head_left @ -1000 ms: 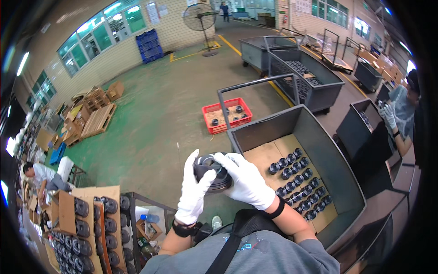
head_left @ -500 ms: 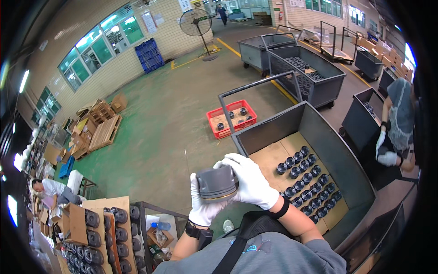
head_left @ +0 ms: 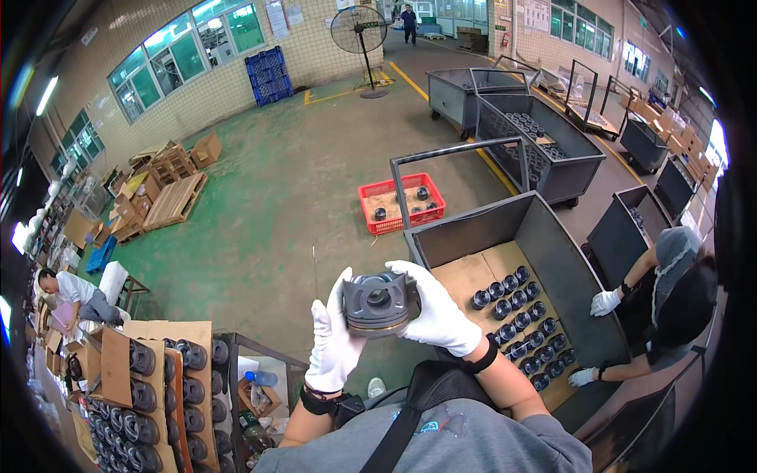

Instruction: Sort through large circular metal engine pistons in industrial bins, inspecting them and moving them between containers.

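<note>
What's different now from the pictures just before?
The piston has been turned: its pin hole shows now, where its solid side did just before. At right, the co-worker has leaned in, bringing both gloved hands to the gray cart. The person's left hand and right hand still hold the piston; the red crate stayed put.

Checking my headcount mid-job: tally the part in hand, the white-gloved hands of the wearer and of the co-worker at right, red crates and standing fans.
Held grooved metal part: 1
Wearer's left hand and right hand: 2
Co-worker's hands: 2
Red crate: 1
Standing fan: 1
Total: 7
</note>
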A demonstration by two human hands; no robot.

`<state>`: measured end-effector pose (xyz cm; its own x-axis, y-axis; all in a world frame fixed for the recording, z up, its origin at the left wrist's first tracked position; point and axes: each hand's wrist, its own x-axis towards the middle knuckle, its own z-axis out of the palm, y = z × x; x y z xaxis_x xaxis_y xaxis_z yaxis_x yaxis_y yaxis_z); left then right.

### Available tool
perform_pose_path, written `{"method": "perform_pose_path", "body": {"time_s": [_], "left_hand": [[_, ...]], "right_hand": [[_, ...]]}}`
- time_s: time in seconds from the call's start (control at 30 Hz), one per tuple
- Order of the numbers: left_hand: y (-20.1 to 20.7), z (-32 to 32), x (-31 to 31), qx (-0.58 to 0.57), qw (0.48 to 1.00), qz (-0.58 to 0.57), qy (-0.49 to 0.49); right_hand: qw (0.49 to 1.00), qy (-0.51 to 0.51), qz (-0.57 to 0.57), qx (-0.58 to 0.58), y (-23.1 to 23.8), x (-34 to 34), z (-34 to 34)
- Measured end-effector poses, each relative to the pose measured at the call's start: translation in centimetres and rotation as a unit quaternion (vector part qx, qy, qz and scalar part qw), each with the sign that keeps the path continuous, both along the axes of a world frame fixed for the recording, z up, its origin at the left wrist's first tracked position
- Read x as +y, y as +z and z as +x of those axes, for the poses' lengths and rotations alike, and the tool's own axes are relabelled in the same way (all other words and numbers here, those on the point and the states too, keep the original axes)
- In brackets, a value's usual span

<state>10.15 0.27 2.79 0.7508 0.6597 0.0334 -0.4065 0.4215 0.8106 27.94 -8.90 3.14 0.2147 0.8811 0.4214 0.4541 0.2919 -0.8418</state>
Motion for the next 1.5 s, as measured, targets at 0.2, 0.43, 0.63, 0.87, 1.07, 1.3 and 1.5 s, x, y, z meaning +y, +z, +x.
{"method": "perform_pose_path", "body": {"time_s": [0.2,0.43,0.63,0.87,1.07,1.3,1.5], "left_hand": [[2.4,-0.9,1.5,-0.03,0.99,0.13,-0.052],[0.4,-1.2,5.2,-0.078,0.975,0.199,-0.059],[0.6,-1.8,8.1,-0.059,0.861,0.506,0.003],[-0.4,0.2,9.5,-0.111,0.829,0.547,-0.045],[-0.1,2.4,7.2,0.011,0.928,0.319,-0.192],[1.1,6.0,3.1,-0.031,0.947,0.181,-0.264],[-1.7,9.0,1.1,-0.036,0.909,0.315,-0.272]], "right_hand": [[0.996,-0.013,0.084,0.042,-1.0,1.9,-0.6],[0.952,-0.1,0.236,-0.168,-0.5,3.5,-1.9],[0.935,-0.17,0.192,-0.247,1.2,3.9,-3.3],[0.95,-0.223,0.079,-0.202,-0.2,3.1,-3.2],[0.956,-0.26,0.01,-0.134,-1.1,0.0,-2.7],[0.95,-0.289,0.014,-0.113,-1.8,-4.5,-0.4],[0.944,-0.279,0.075,-0.162,-2.2,-8.1,2.8]]}}
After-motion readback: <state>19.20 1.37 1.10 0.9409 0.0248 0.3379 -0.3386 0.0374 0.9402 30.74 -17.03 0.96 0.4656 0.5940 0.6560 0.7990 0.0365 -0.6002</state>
